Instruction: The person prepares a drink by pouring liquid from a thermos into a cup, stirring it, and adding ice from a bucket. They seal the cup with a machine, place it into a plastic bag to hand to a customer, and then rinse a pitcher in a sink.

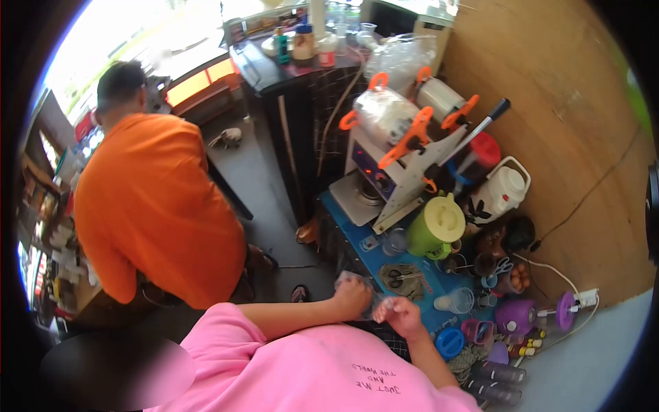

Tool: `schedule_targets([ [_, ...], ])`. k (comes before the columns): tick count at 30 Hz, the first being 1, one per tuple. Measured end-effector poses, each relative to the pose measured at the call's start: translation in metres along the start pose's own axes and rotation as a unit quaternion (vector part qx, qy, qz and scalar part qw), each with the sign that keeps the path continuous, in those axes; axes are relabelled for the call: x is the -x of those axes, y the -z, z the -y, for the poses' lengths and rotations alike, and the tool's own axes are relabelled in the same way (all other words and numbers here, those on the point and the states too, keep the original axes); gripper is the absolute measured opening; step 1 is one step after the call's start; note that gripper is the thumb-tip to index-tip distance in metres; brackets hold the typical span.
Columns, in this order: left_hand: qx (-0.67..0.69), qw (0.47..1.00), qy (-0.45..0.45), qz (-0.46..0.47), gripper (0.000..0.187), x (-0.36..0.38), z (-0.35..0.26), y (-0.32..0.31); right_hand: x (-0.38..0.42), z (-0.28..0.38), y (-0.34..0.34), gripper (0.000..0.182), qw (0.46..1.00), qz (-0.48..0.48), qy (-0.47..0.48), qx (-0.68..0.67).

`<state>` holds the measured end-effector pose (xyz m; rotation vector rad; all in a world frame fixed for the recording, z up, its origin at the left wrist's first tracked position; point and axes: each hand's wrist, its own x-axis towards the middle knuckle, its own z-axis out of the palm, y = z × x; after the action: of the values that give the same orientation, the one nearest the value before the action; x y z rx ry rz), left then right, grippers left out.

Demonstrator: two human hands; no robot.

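Close in front of my pink shirt, my left hand (353,296) is closed around a crumpled piece of clear plastic (374,303), possibly a bag. My right hand (399,317) pinches the same plastic from the other side, fingertips together. The plastic's exact shape is hard to make out. Just beyond my hands, dark-handled scissors (397,277) lie on a greyish cloth (412,287) on the blue tabletop (357,237). Clear plastic cups (461,300) stand to the right of that cloth.
A cup sealing machine (384,172) with orange knobs stands at the table's far end. Nearby are a green pitcher (437,223), a white jug (500,192) and a blue lid (449,342). A person in an orange shirt (158,213) is at the left, back turned.
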<state>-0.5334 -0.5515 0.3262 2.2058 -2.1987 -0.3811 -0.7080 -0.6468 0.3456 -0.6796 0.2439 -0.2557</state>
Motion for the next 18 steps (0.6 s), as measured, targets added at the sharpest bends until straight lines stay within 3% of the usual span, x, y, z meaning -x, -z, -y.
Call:
schedule_targets([
  [2, -0.016, 0.999, 0.048, -0.018, 0.042, 0.029, 0.031, 0.011, -0.039, -0.001, -0.03, 0.041, 0.998, 0.036, -0.044, 0.025],
  [4, -0.007, 0.988, 0.156, -0.023, 0.047, 0.062, 0.062, 0.025, -0.073, -0.004, -0.063, 0.051, 0.993, 0.038, -0.097, 0.062],
  [5, -0.007, 0.987, 0.16, -0.025, 0.047, 0.08, 0.077, 0.033, -0.09, -0.009, -0.075, 0.051, 0.992, 0.042, -0.1, 0.063],
  [7, 0.022, 0.978, 0.206, -0.03, 0.055, 0.116, 0.102, 0.052, -0.121, -0.021, -0.095, 0.065, 0.979, 0.125, -0.158, 0.036],
  [11, 0.098, 0.953, 0.286, 0.023, 0.067, 0.178, 0.147, 0.087, -0.179, -0.06, -0.115, 0.062, 0.967, 0.158, -0.189, -0.068],
  [15, 0.066, 0.941, 0.331, 0.034, 0.056, 0.225, 0.177, 0.097, -0.221, -0.077, -0.161, 0.058, 0.946, 0.201, -0.25, -0.035],
  [17, 0.113, 0.934, 0.339, -0.014, 0.05, 0.255, 0.194, 0.09, -0.247, -0.089, -0.183, 0.053, 0.942, 0.19, -0.272, -0.039],
  [18, 0.102, 0.942, 0.307, -0.083, 0.049, 0.264, 0.197, 0.09, -0.254, -0.09, -0.187, 0.05, 0.941, 0.185, -0.278, -0.049],
])
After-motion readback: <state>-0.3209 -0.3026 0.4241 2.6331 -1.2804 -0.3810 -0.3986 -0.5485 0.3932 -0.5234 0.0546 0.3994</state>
